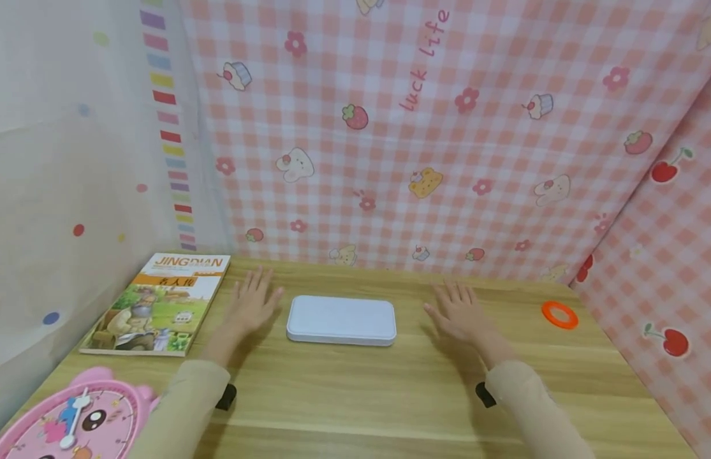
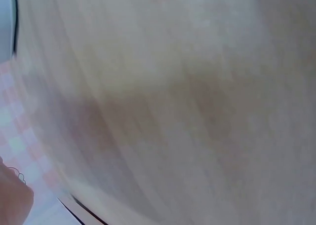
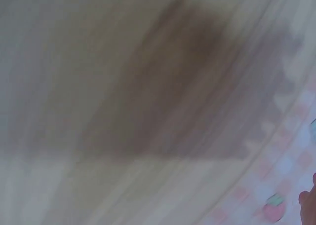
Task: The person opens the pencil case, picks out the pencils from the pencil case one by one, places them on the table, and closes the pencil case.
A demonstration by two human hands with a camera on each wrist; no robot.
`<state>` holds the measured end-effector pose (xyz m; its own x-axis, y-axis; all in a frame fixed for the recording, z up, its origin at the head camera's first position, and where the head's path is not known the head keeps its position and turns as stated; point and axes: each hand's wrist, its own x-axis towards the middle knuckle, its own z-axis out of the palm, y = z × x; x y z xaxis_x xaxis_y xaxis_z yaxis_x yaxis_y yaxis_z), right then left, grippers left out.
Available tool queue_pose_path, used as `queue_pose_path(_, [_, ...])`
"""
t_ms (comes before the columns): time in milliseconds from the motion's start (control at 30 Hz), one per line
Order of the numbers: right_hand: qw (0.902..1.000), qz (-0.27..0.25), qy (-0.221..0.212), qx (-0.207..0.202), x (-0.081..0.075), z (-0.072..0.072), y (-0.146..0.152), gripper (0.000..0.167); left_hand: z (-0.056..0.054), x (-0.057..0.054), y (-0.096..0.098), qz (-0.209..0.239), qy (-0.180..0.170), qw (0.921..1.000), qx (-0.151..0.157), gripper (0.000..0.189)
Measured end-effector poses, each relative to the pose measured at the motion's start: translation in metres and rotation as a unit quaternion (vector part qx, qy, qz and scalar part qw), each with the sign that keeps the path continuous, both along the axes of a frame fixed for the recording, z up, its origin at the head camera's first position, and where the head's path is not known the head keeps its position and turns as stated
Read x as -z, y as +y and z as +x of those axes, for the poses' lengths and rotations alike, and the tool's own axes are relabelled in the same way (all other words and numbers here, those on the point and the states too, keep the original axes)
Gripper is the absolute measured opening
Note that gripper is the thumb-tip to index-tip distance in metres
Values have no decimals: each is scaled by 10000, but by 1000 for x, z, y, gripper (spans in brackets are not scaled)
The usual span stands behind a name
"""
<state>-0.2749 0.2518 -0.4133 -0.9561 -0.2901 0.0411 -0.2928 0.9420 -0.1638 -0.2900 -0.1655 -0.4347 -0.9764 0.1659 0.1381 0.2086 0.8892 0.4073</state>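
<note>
Nearest, lower left: pink round animal-eared toy clock (image 1: 111,440), cut by the frame edge, white hands on a printed cartoon face. Nearest centre: two pale beige sleeves (image 1: 533,395), a small black wrist device (image 1: 484,394) beside each.

Left hand (image 1: 253,304): fingers extended and spread, nothing held; lies between book and case, touching neither. Right hand (image 1: 461,313): likewise extended, nothing held, to the right of the case and apart from it. Contact with the light wood-grain table (image 1: 344,395): cannot tell.

White, flat, round-cornered rectangular case (image 1: 342,319), plastic-looking: lies flat on the table between the hands. Contents or lid not shown.

Progress (judgement): no handling under way; the case sits level and whole, ungripped. Reads as either a start or a finished state; frames do not settle which, so what is left cannot be told.

Right of right hand: bright orange flat ring (image 1: 564,326). Left of left hand: illustrated paperback book (image 1: 160,306), flat.

Farthest: pink-and-white checked cloth (image 1: 389,146) with fruit and animal prints.

Writing: book cover "JINGDIAN", with "名人传" below; cloth "luck life". None legible on the case.
</note>
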Motion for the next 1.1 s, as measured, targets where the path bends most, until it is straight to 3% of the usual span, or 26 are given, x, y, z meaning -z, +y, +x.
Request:
queue_pose_path(67, [9998, -30, 41, -171, -2, -2, -12, 64, 1, -1, 2, 190, -6, 9997, 149, 63])
queue_pose_path(167, [9989, -91, 21, -457, -6, -2, -32, 62, 1, -3, 5, 341, -160, 9972, 641, 66])
queue_pose_path(300, [9955, -17, -118, -943, -8, -1, -59, 62, 3, -5, 10, 505, -496, 9869, 1449, 74])
queue_pose_path(400, [9910, 157, -267, -1304, -7, 0, -78, 65, 4, -5, 14, 550, -642, 9809, 1754, 85])
queue_pose_path(733, [9798, 412, -343, -1925, 3, 2, -115, 72, 4, 3, 21, 918, -1139, 9689, 1996, 112])
queue_pose_path(1100, [9797, 476, -195, -1936, 3, 7, -131, 83, 3, 7, 24, 1405, -1424, 9627, 1823, 106])
